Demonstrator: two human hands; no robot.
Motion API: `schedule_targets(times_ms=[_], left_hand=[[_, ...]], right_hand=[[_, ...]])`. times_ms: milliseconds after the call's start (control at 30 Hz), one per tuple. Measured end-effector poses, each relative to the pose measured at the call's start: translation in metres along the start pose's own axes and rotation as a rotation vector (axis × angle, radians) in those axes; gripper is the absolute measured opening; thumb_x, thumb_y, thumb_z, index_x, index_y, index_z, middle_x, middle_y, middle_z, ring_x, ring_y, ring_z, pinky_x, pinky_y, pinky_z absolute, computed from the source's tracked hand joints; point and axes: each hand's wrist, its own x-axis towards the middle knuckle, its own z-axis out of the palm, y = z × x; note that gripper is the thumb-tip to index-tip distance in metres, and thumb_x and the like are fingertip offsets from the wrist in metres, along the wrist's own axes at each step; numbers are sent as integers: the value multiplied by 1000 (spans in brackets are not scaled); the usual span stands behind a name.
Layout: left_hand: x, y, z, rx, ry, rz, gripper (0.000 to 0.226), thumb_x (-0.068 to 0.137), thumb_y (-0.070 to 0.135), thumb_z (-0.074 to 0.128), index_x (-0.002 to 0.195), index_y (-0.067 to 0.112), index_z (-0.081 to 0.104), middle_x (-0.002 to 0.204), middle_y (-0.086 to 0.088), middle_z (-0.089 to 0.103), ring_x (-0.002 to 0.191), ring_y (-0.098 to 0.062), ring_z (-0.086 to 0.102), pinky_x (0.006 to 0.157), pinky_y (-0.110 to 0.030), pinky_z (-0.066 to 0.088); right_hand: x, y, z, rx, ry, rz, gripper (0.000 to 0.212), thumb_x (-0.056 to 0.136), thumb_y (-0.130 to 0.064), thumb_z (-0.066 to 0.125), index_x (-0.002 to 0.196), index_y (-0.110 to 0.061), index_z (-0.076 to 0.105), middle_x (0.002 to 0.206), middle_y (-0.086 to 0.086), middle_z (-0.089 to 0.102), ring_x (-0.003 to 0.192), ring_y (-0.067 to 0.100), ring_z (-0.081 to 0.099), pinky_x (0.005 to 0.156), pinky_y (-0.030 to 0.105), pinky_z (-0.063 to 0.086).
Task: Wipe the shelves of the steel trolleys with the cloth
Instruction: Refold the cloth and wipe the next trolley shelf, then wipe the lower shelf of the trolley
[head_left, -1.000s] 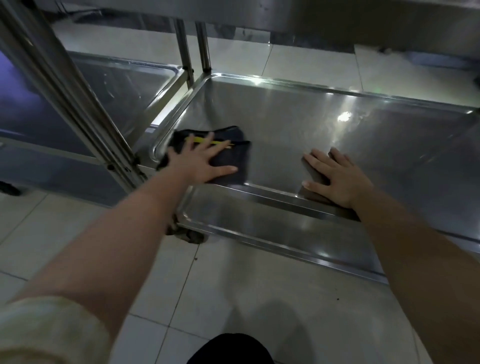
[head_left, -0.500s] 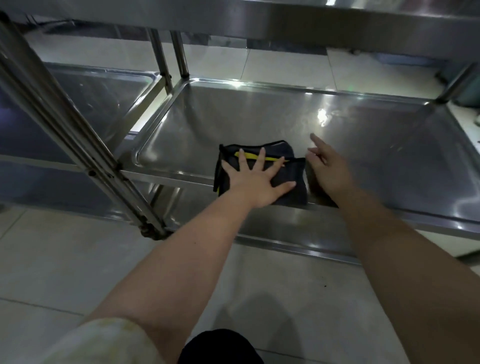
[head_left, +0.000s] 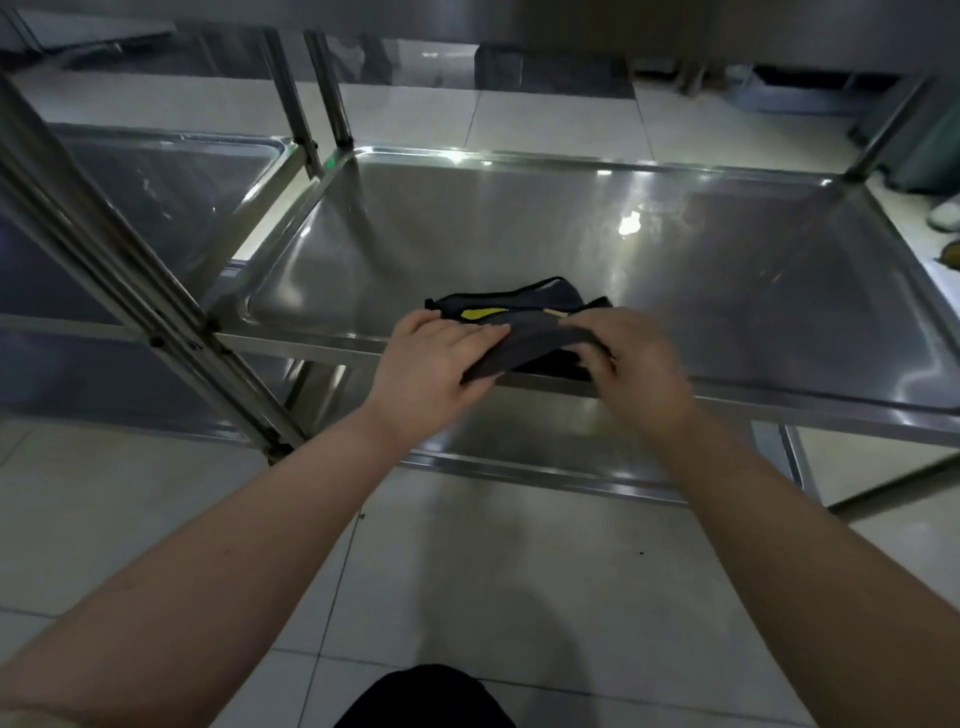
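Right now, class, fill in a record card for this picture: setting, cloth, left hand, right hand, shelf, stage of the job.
setting: steel trolley on a tiled floor, with a second trolley to its left
cloth: dark with a yellow stripe, at the front edge of the middle shelf, one fold lifted
left hand: grips the fold's left end
right hand: grips the fold's right end
shelf: shiny bare steel, light glare near the middle
stage: cloth seemingly being refolded, not wiping

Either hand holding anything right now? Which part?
Both hold the cloth: left hand pinches the left end of its raised near flap, right hand the right end.
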Motion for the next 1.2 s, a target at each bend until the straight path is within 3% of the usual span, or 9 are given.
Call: schedule_targets(times_ms=[133,333,633,733,833,933,1033,1100,1200], left_hand=[[-2,49,-5,-96,96,134,33,80,18,67,112,9,74,101,-7,73,85,-29,70,76,-38,51],[-26,127,35,-298,26,322,29,84,17,61,107,6,75,95,-8,73,79,-28,69,72,-36,50],[-68,187,198,-530,-764,30,22,91,27,65,112,26,72,101,3,72,95,-18,64,68,-25,36],[-49,188,243,-460,-717,-13,23,92,30,65,112,23,72,104,-2,73,99,-26,66,75,-32,47],[-2,183,258,-422,-363,-57,26,89,31,61,112,25,72,100,-3,75,92,-27,69,74,-32,53],[48,186,263,-521,-137,-111,29,89,32,56,114,28,71,100,3,74,89,-20,68,78,-32,54],[58,188,293,-539,-173,-189,33,90,29,61,122,27,69,112,1,73,101,-21,67,87,-36,54],[35,186,322,-449,-338,-175,38,92,25,64,129,25,64,124,-1,68,113,-23,63,94,-32,48],[-11,172,349,-238,-599,-33,52,92,38,65,140,25,53,140,-7,57,134,-20,48,113,-34,25]], right_hand=[[-47,-5,-51,-104,11,-27,27,91,-12,53,105,3,71,98,15,72,95,22,57,86,29,43],[-160,4,-108,-217,-102,49,28,97,-13,50,107,4,70,102,17,70,94,25,58,85,32,45],[-308,78,-70,-82,-334,588,18,88,-2,67,106,-5,72,97,8,71,90,30,66,81,40,54],[-302,121,-55,-129,-332,621,19,89,-7,67,108,-6,72,101,12,72,94,34,65,82,36,49],[-265,167,-61,-242,-145,507,20,90,-9,64,109,-5,72,102,16,72,95,35,65,84,40,50],[-232,211,-71,-345,54,392,23,95,-14,58,113,-6,69,105,13,71,100,25,58,94,20,38],[-234,241,-52,-327,92,462,24,92,-12,61,114,-5,70,110,13,70,103,27,60,99,24,38],[-260,248,-23,-293,-42,593,27,89,-4,62,115,-3,69,115,16,69,108,35,61,101,44,41],[-304,245,10,-337,-319,808,32,94,-15,55,124,-14,66,129,5,64,127,27,50,115,50,20]])
